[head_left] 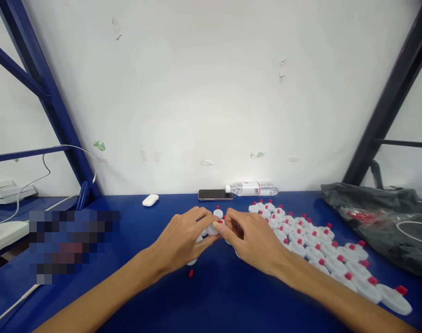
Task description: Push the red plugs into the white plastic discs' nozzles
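Observation:
My left hand (185, 238) and my right hand (252, 238) meet over the middle of the blue table (134, 259), fingers curled. Between their fingertips sits a small white cap with a red spout (215, 226), pinched from both sides. Other white caps lie under and just beyond the hands; one white cap (218, 212) stands right behind them. A loose red stopper (191, 274) lies on the table below my left wrist. To the right, several rows of finished white caps with red spouts (321, 252) run toward the near right edge.
A phone (215, 194) and a lying plastic water bottle (252, 188) rest against the white wall. A white earbud case (150, 200) sits to the left. A dark plastic bag (380, 217) with red parts lies at the right. Blue frame bars (47, 92) and cables stand at left.

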The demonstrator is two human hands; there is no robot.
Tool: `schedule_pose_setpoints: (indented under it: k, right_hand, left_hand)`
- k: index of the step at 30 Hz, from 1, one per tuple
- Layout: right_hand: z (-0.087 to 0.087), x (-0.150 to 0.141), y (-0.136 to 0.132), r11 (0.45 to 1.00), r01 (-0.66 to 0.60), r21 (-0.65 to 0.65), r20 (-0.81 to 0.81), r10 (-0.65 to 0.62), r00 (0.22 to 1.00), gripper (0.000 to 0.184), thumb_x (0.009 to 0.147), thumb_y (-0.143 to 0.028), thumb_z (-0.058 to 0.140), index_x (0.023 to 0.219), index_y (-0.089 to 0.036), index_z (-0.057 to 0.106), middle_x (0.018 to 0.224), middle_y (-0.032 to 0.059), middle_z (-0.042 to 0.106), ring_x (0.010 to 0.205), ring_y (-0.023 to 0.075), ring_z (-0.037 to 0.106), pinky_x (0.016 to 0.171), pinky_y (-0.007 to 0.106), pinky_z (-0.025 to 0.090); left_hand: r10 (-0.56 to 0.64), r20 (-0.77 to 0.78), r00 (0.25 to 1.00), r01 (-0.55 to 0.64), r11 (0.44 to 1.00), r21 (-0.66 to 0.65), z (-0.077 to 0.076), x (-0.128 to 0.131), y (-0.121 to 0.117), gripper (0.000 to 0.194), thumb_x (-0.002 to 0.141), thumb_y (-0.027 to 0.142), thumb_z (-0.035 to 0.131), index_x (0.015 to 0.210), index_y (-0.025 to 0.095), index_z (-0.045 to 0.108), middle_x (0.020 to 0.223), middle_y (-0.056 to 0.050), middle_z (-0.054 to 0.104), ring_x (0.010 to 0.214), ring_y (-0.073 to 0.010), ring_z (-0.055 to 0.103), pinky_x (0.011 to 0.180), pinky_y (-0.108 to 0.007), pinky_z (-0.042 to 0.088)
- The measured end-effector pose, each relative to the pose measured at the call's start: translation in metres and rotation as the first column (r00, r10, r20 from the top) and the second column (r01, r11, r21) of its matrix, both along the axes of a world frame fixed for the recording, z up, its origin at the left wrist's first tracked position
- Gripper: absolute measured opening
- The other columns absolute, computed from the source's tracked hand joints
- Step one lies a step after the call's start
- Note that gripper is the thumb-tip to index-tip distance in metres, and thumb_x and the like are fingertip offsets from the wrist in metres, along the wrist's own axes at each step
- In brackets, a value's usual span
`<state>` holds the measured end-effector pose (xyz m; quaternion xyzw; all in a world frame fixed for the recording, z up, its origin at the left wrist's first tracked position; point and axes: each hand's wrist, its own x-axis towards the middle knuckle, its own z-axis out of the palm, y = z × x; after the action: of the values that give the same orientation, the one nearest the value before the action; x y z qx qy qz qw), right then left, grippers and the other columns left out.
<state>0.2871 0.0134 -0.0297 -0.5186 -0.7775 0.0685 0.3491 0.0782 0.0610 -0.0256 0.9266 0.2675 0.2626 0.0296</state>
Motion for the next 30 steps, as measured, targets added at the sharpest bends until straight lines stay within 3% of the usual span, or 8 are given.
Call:
schedule_pose_setpoints:
  k: [7,13,17,21,23,25,27,30]
  right_hand:
    - [-0.007,-0.004,-0.002,0.991,-0.123,0.058,0.216,0.108,0.970,0.034,0.109,-0.032,0.035,0.083,-0.022,0.054,0.074,-0.0019,0.064,0.059,0.0146,0.051,0.058,0.030,0.024]
    - [-0.013,-0.004,-0.005,0.984,-0.082,0.160,0.365,0.018,0.931,0.034,0.107,-0.033,0.039,0.080,-0.020,0.056,0.073,0.0010,0.062,0.054,0.0148,0.045,0.057,0.033,0.015]
    - [-0.009,-0.012,-0.009,0.989,-0.138,0.055,0.169,0.127,0.977,0.037,0.107,-0.030,0.035,0.073,-0.020,0.048,0.068,-0.0015,0.054,0.055,0.0132,0.039,0.058,0.031,0.019]
    - [0.011,-0.008,-0.015,0.899,-0.359,-0.249,-0.340,0.266,0.902,0.049,0.107,-0.049,0.036,0.066,-0.022,0.038,0.058,-0.0048,0.039,0.053,0.0125,0.034,0.054,0.029,0.026]
    - [0.027,0.013,-0.014,0.882,-0.396,-0.255,-0.554,0.202,0.807,0.052,0.105,-0.056,0.038,0.063,-0.024,0.038,0.054,-0.0062,0.033,0.048,0.0124,0.028,0.049,0.029,0.026]
    - [0.043,0.043,-0.010,0.978,-0.196,-0.077,-0.690,0.090,0.718,0.051,0.102,-0.054,0.049,0.061,-0.025,0.036,0.053,-0.0068,0.029,0.047,0.0127,0.025,0.047,0.029,0.026]
    - [0.053,0.067,-0.007,1.000,0.003,0.021,-0.709,0.012,0.705,0.052,0.101,-0.053,0.051,0.062,-0.026,0.031,0.058,-0.0063,0.027,0.051,0.0136,0.025,0.048,0.029,0.025]
    - [0.048,0.065,-0.007,0.982,-0.062,-0.180,-0.374,-0.010,0.927,0.053,0.104,-0.058,0.041,0.064,-0.024,0.042,0.056,-0.0042,0.038,0.048,0.0137,0.031,0.049,0.030,0.026]
  left_hand:
    - [0.080,-0.134,0.988,-0.046,0.971,0.237,-0.002,0.003,-0.009,0.018,0.098,0.026,0.059,0.113,0.020,0.065,0.104,-0.007,0.065,0.085,-0.0211,0.057,0.054,-0.026,0.031]
    - [0.115,-0.130,0.985,-0.073,0.953,0.293,-0.002,0.001,-0.007,0.006,0.091,0.021,0.060,0.092,0.018,0.065,0.096,-0.006,0.061,0.080,-0.0186,0.050,0.054,-0.027,0.023]
    - [0.100,-0.145,0.984,-0.057,0.960,0.273,0.004,0.006,-0.009,0.006,0.087,0.022,0.059,0.084,0.018,0.063,0.088,-0.006,0.059,0.083,-0.0208,0.047,0.055,-0.030,0.021]
    - [0.055,-0.177,0.983,-0.029,0.989,0.143,0.028,0.003,-0.023,0.018,0.088,0.031,0.058,0.074,0.021,0.054,0.073,0.000,0.054,0.078,-0.0191,0.046,0.054,-0.030,0.024]
    - [0.036,-0.190,0.981,-0.029,0.999,0.042,0.043,-0.013,-0.031,0.027,0.090,0.037,0.058,0.069,0.022,0.050,0.069,0.003,0.052,0.073,-0.0162,0.048,0.058,-0.028,0.033]
    - [0.071,-0.174,0.982,-0.084,0.994,-0.064,0.053,-0.039,-0.033,0.038,0.097,0.039,0.048,0.064,0.021,0.047,0.068,0.004,0.052,0.062,-0.0121,0.047,0.058,-0.025,0.038]
    - [0.212,-0.119,0.970,-0.226,0.967,-0.117,0.055,-0.065,-0.027,0.046,0.105,0.042,0.032,0.067,0.021,0.050,0.066,0.003,0.053,0.061,-0.0134,0.049,0.056,-0.025,0.039]
    - [0.338,-0.114,0.934,-0.354,0.916,-0.190,0.051,-0.086,-0.005,0.043,0.104,0.047,0.034,0.088,0.021,0.063,0.079,0.000,0.062,0.067,-0.0172,0.055,0.059,-0.028,0.041]
